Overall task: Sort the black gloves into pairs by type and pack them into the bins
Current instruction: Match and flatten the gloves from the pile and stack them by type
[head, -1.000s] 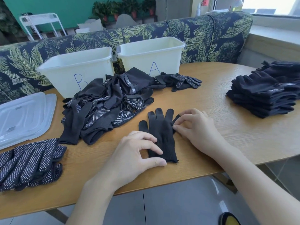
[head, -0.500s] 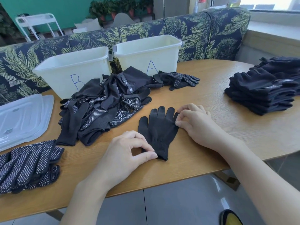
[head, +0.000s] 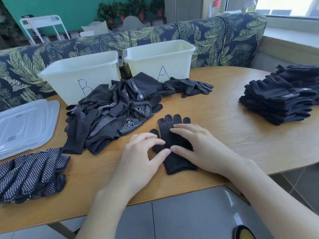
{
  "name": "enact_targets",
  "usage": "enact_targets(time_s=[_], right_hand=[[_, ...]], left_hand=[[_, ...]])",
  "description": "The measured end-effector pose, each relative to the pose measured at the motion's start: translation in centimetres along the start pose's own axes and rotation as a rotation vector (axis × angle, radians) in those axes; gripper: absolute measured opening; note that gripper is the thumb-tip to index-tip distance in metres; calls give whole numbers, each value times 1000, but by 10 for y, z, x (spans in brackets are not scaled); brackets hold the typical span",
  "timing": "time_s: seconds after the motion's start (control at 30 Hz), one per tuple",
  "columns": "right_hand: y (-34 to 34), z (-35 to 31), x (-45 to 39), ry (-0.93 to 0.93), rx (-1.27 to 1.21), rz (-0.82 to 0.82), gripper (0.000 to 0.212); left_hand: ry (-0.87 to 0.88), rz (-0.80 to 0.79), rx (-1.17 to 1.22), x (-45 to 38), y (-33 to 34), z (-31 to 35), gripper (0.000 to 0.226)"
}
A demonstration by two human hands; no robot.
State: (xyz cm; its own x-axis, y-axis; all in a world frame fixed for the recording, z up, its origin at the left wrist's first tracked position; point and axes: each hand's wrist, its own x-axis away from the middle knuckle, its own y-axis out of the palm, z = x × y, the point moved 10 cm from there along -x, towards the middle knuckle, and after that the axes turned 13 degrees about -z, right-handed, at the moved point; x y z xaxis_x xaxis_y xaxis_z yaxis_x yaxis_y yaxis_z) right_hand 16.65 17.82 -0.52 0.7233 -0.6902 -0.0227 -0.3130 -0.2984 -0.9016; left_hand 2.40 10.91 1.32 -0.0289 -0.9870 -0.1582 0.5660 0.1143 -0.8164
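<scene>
A plain black glove (head: pixel 174 163) lies flat on the wooden table (head: pixel 224 128), fingers pointing away from me. My right hand (head: pixel 198 149) rests flat on its palm area with straight fingers. My left hand (head: pixel 143 156) touches the glove's left edge near the thumb, index finger and thumb curved toward each other at the fabric. An unsorted heap of black gloves (head: pixel 110 116) lies behind, in front of white bin B (head: pixel 81 73) and white bin A (head: pixel 160 57). Both bins look empty from here.
A stack of plain black gloves (head: pixel 279 99) sits at the right. Dotted gloves (head: pixel 29 173) are piled at the near left, another dotted pair (head: pixel 193 87) lies by bin A. Clear lids (head: pixel 24 125) lie at the left. A leaf-patterned sofa (head: pixel 215 38) backs the table.
My right hand moved from the glove's right finger edge onto its middle and now lies flat. My left hand stayed at the glove's left edge, and the glove's fingers are straighter.
</scene>
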Motion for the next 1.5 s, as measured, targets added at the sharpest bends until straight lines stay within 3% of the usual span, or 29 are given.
enact_targets(time_s=[0.1, 0.23, 0.33, 0.57, 0.8, 1.0, 1.3, 1.5], right_hand=[[16, 3, -1, 67, 169, -156, 76], [17, 2, 0, 87, 205, -196, 72], [14, 0, 0, 79, 169, -163, 70], [-11, -37, -5, -75, -48, 107, 53], [4, -45, -31, -50, -35, 96, 43], [11, -40, -38, -40, -38, 95, 40], [12, -36, -35, -41, -32, 90, 40], [12, -36, -32, -43, -28, 79, 39]], left_hand=[[-79, -33, -88, -3, 2, -14, 29], [-86, -34, -98, -4, 1, -15, 31], [-99, 18, -115, -3, -4, -16, 31], [-149, 182, -61, 4, -28, -22, 28], [-253, 401, -34, 17, -69, -36, 31], [-395, 401, -29, 24, -83, -72, 40], [-357, 492, 76, 21, -92, -75, 17], [-298, 611, 190, 27, -103, -73, 14]])
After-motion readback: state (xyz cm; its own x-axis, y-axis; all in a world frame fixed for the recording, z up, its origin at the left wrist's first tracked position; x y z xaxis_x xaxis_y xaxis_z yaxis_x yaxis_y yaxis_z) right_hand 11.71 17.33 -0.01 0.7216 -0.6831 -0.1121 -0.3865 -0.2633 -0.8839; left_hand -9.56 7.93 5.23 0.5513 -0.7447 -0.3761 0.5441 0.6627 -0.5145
